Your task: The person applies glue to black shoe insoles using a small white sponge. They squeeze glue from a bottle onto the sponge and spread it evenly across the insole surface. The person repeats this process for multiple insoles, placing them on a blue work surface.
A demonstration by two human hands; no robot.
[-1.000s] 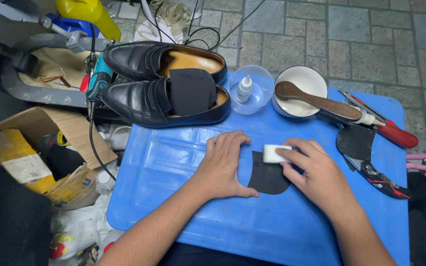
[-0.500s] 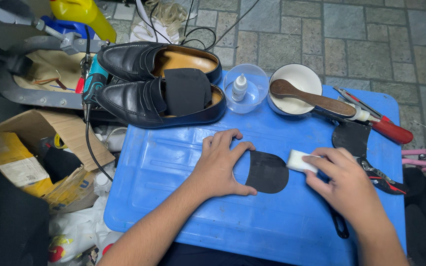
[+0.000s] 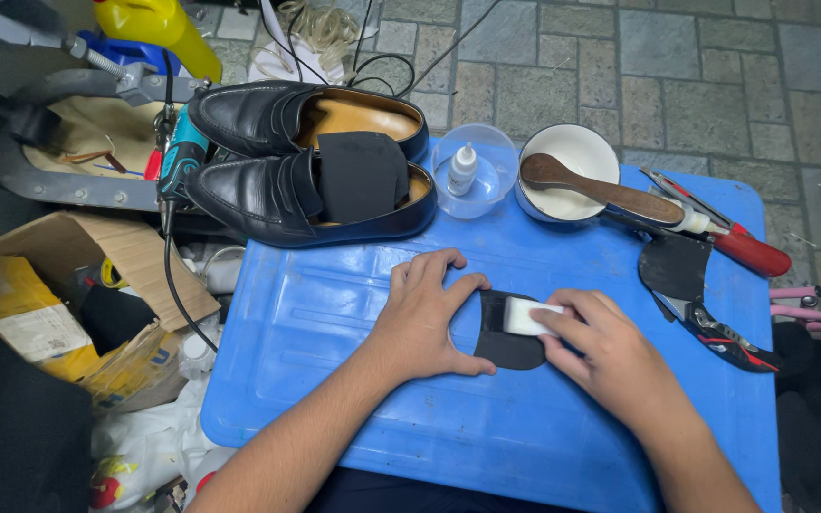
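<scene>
Near edge first: left hand laid flat on the blue counter, fingers spread, thumb and forefinger bracing the left edge of a black sole piece. Right hand pinching a small white block, pressed onto the top of that black piece, at the counter's middle. Bare blue surface to the left of and below the hands, open out to the front and left edges. Further right, a second black cut piece with red-and-black pliers near the right edge. Beyond the hands, crowding the far edge: a pair of black loafers, one holding a dark insert; a clear dish with a small white bottle; a white bowl with a brown wooden shoehorn-like tool across it; a red-handled tool. Off the left edge, a torn cardboard box; past the counter, grey paving.
</scene>
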